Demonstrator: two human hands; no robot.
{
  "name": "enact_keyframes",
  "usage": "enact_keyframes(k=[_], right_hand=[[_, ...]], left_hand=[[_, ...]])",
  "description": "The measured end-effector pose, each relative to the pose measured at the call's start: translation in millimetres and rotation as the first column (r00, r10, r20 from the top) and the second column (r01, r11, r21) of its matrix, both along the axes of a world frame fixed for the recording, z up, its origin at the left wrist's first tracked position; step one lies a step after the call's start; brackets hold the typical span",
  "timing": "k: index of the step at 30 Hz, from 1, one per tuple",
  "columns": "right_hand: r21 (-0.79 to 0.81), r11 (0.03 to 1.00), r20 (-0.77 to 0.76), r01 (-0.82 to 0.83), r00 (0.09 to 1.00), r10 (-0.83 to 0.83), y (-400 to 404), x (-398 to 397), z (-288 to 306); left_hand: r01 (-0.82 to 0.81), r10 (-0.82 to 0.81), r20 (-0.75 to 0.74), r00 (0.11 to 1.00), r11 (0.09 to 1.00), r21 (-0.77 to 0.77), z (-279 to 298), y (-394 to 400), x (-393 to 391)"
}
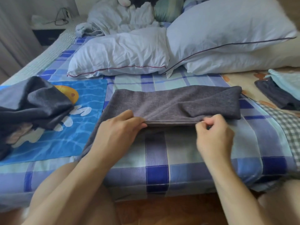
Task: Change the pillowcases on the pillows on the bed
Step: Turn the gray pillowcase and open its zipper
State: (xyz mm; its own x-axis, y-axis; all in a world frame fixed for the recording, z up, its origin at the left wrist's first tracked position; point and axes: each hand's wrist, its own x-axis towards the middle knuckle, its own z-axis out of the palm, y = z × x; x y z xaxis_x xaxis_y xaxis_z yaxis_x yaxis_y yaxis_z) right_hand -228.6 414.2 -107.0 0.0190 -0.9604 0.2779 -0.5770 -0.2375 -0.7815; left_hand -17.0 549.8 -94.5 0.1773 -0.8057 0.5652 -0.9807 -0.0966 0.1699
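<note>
Pillowcase point(170, 101): grey, long axis left-right, zipper edge toward person, near bed point(156, 161) edge.
Left hand point(119, 129): pinches zipper edge.
Right hand point(214, 135): fingers curled, pinching zipper end.
Pillows point(120, 52): bare, behind.

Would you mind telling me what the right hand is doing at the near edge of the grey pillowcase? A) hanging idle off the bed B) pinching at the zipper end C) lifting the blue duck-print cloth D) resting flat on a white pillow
B: the right hand has its fingers curled in a pinch at the zipper end along the near edge of the grey pillowcase, while the left hand holds that edge further along.
</note>
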Motion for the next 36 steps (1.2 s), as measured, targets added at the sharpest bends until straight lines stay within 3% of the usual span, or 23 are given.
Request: enact_keyframes(k=[4, 6, 9, 12, 15, 20, 22, 26, 31, 34, 36], right_hand=[[-0.061, 0.993, -0.062, 0.101, 0.993, -0.105, -27, -34, 9], [-0.169, 0.983, -0.090, 0.070, 0.992, -0.086, -23, -31, 10], [-0.322, 0.947, -0.104, 0.016, 0.993, -0.052, -14, -24, 6], [-0.338, 0.941, -0.056, -0.012, 0.998, -0.007, -12, -32, 7], [-0.390, 0.920, -0.036, -0.025, 0.999, 0.012, -3, -44, 6], [-0.499, 0.862, 0.046, 0.089, 0.996, -0.076, 6, -70, 10], [-0.438, 0.889, 0.058, 0.133, 0.991, -0.120, 3, -79, 9], [-0.245, 0.948, -0.001, 0.205, 0.977, -0.211, -18, -106, -2], [0.155, 0.929, 0.318, 0.335, 0.874, -0.368, -33, -126, -17], [0.430, 0.873, 0.635, 0.230, 0.611, -0.473, -25, -118, -19], [0.666, 0.740, 0.703, -0.093, 0.408, -0.582, -19, -112, -23]], left_hand=[[-0.325, 0.332, -0.013, 0.943, 0.928, 0.181, -6, 1, 22], [-0.387, 0.379, 0.083, 0.922, 0.882, 0.268, -15, -5, 19], [-0.316, 0.261, 0.212, 0.942, 0.902, 0.295, -26, -17, -3], [-0.090, 0.043, 0.176, 0.983, 0.958, 0.271, -31, -27, -31], [0.097, -0.158, 0.182, 0.970, 0.947, 0.305, -38, -34, -53], [0.107, -0.163, 0.165, 0.973, 0.947, 0.303, -41, -46, -64], [0.112, -0.163, 0.141, 0.977, 0.943, 0.313, -42, -50, -68], [0.234, -0.323, 0.177, 0.930, 0.889, 0.394, -48, -41, -76], [0.295, -0.377, 0.154, 0.913, 0.873, 0.389, -46, -26, -99], [0.324, -0.415, 0.166, 0.894, 0.857, 0.401, -51, -15, -102], [0.391, -0.491, 0.191, 0.850, 0.831, 0.395, -51, -6, -103]])
